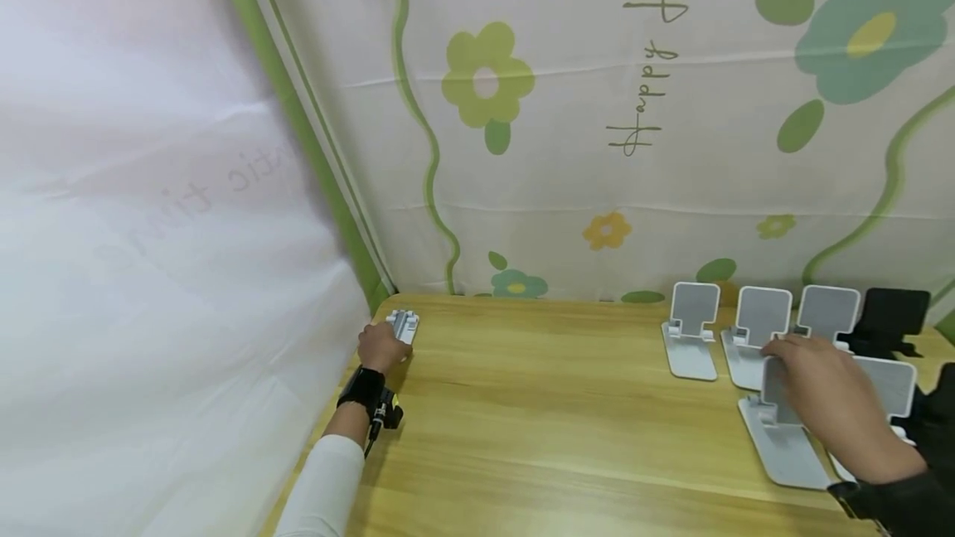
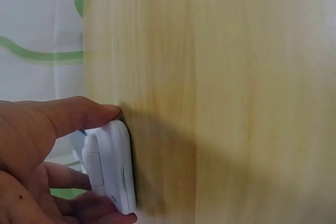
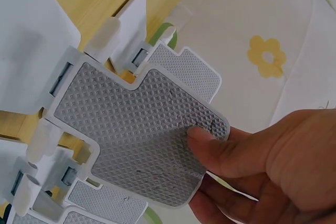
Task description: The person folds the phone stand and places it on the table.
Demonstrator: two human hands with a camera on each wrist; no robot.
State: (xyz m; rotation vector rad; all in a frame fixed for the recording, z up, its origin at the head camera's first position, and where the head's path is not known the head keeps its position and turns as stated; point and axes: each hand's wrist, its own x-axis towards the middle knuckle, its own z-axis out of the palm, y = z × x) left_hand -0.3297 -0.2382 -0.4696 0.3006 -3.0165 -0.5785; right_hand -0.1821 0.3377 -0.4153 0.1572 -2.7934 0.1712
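At the table's far left corner my left hand (image 1: 382,346) grips a folded white phone stand (image 1: 405,324) lying on the wood. In the left wrist view the thumb sits at one end of this stand (image 2: 111,166) and fingers curl at the other. Over on the right, my right hand (image 1: 839,400) pinches the upper plate of an unfolded white phone stand (image 1: 787,452). The right wrist view shows the thumb on that plate's grey textured pad (image 3: 131,124), with fingers behind it. Part of another white stand (image 1: 888,384) is hidden behind this hand.
Behind the right hand stand several unfolded phone stands: white ones (image 1: 691,355) in a row and a black one (image 1: 891,317) at its right end. More black stands (image 1: 936,413) are at the right edge. A patterned curtain (image 1: 559,164) hangs along the wooden table's (image 1: 537,404) back.
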